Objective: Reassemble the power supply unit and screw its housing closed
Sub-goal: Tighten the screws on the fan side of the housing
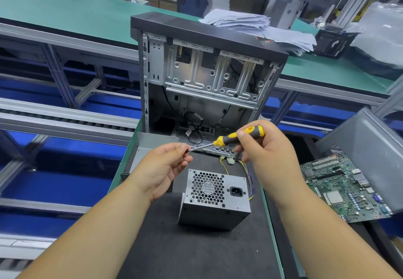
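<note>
A grey metal power supply unit stands on the black mat, its fan grille and power socket facing up, coloured wires trailing behind it. Above it my right hand grips the yellow and grey handle of a screwdriver, whose shaft points left. My left hand pinches the shaft's tip between thumb and fingers; a small screw there cannot be made out.
An open computer case stands upright behind the unit. A grey metal cover panel lies at the left. A green motherboard and a grey side panel lie at the right. A stack of papers rests on the far green bench.
</note>
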Tool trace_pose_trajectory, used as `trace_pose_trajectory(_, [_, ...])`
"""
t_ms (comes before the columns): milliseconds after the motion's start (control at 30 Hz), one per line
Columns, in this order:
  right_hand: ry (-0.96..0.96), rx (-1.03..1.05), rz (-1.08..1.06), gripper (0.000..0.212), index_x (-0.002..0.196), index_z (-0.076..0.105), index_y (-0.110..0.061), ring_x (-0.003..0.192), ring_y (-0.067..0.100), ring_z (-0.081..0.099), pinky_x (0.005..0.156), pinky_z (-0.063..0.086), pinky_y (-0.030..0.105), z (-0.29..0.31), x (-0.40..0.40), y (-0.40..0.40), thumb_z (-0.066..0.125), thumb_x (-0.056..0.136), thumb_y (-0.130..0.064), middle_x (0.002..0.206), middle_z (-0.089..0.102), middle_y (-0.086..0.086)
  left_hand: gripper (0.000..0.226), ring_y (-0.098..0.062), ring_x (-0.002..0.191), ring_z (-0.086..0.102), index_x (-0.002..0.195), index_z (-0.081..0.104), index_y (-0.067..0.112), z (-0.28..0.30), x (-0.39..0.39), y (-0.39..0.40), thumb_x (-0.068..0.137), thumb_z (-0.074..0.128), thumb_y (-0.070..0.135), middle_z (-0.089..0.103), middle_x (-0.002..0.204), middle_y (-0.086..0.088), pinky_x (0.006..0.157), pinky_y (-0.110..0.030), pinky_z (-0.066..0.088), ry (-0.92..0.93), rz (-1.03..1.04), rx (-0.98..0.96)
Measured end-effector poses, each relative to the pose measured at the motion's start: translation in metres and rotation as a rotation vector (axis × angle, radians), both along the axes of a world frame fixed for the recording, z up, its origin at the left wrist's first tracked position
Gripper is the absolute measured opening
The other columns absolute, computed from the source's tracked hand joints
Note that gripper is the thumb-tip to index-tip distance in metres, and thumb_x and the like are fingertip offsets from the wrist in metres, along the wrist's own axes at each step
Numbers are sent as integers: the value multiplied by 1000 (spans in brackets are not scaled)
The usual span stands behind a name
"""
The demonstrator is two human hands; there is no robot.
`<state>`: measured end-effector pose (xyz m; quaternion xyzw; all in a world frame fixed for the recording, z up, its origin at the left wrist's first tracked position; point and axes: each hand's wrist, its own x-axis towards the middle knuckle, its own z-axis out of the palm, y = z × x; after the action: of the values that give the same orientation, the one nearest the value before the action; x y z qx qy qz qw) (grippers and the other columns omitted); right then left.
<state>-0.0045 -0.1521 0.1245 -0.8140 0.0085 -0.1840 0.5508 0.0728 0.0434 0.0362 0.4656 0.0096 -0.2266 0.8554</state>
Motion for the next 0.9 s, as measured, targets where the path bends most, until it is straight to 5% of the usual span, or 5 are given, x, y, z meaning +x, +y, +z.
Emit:
trace_pose_trajectory(200, [22, -20, -36, 7, 85, 62, -21, 60, 7, 61, 54, 48, 16, 6, 9, -5, 60, 92, -23, 68, 69, -9, 59, -23, 109, 68, 120, 63, 9, -5, 5, 0, 86, 52, 56, 71, 112, -12, 91, -30, 56, -63, -38, -46])
trace_pose_trajectory(300, [62, -213, -18, 9, 83, 60, -19, 53, 0, 52, 48, 44, 12, 13, 17, -5, 61, 92, -19, 65, 67, -18, 45, -12, 117, 61, 120, 61, 29, -15, 9, 2, 89, 55, 62, 66, 120, 3, 106, -34, 45, -195, -69, 417])
trace_pose_trajectory(433, [157, -504, 50, 10, 82, 59, -23, 57, -4, 55, 51, 39, 8, 17, 31, 1, 64, 90, -22, 64, 62, -29, 25, -3, 105, 59, 112, 58, 37, -23, 10, -2, 89, 68, 35, 61, 119, 10, 82, -19, 45, -313, -288, 817])
trace_pose_trajectory(667, [258, -619, 92, 12, 83, 56, -25, 66, 16, 61, 61, 53, 40, 12, 45, 11, 63, 90, -31, 76, 69, -7, 28, -7, 79, 58, 104, 67, 31, -30, 9, -10, 82, 72, 14, 60, 93, 5, 64, -15, 43, -317, -332, 880])
trace_pose_trajectory(900, [289, -682, 125, 12, 82, 56, -27, 58, 7, 56, 56, 49, 34, 14, 50, 10, 62, 90, -33, 70, 67, -13, 26, -7, 78, 56, 97, 67, 29, -36, 10, -8, 79, 76, 12, 58, 93, 2, 62, -10, 45, -325, -300, 818])
